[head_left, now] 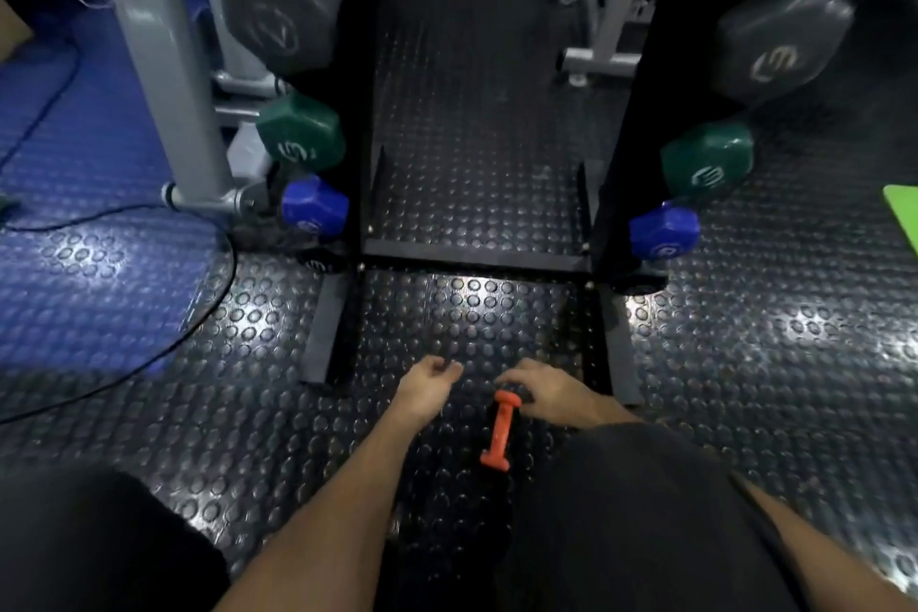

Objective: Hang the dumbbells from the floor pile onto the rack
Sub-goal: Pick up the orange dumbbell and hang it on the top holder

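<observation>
- Both hands are reaching down toward the studded rubber floor (pixel 497 194), bare forearms coming in from 6 o'clock.
- Left hand (pixel 427 388) is hovering at about 11 o'clock from the orange dumbbell (pixel 500 430), fingers loosely curled and grasping nothing; something dark is showing at its fingertips, too blurred to tell.
- Right hand (pixel 551 395) is spreading its relaxed fingers over the dumbbell's far head, fingertips touching or just above it; a closed grip is not showing.
- Orange dumbbell is lying flat on the floor, small, smooth-coated, with a slim handle and two blocky heads; its long axis is running from 6 to 12 o'clock, tilted slightly toward 1 o'clock, far head under the right hand.
- Black metal rack (pixel 472 258) is standing at 12 o'clock, its angular base bars resting on the floor.
- Left side is carrying a grey hexagonal dumbbell (pixel 278 10), a green one (pixel 300 132) and a blue one (pixel 314 204), top to bottom; the right side is mirroring them.
- Floor is glinting with raised round studs, black under the rack, blue at 9 o'clock, where a thin black cable (pixel 149 363) is curving across.
- Dark shorts are covering both knees at 5 and 7 o'clock.
</observation>
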`<state>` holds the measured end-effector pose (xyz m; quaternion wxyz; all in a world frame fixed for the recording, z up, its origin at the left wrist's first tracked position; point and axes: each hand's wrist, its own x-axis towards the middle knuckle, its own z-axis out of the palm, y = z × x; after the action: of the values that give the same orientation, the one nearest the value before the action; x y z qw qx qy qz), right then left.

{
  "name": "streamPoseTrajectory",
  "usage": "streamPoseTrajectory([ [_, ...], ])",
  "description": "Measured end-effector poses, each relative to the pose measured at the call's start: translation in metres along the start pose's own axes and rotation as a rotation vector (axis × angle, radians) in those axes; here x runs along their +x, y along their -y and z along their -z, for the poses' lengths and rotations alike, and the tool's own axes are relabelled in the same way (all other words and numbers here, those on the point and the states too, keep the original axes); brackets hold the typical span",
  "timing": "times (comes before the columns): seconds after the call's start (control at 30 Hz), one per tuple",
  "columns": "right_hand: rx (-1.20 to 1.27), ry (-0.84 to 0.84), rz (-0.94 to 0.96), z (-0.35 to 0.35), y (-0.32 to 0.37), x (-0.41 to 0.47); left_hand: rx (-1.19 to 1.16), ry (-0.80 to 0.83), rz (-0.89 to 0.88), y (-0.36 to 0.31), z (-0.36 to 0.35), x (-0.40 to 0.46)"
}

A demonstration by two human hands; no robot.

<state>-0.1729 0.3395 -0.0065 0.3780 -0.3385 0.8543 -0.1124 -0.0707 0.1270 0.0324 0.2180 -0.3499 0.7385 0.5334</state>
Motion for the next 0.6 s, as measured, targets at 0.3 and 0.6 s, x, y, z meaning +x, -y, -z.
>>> streamPoseTrajectory([
  [0.3, -0.015, -0.015, 0.074, -0.049, -0.021, 0.026, 0.054, 0.009, 0.072, 0.038, -0.013, 0.013],
  [0.6, 0.283, -0.302, -0.035, 0.009, -0.032, -0.014, -0.059, 0.033, 0.015, -0.003, -0.005, 0.008],
])
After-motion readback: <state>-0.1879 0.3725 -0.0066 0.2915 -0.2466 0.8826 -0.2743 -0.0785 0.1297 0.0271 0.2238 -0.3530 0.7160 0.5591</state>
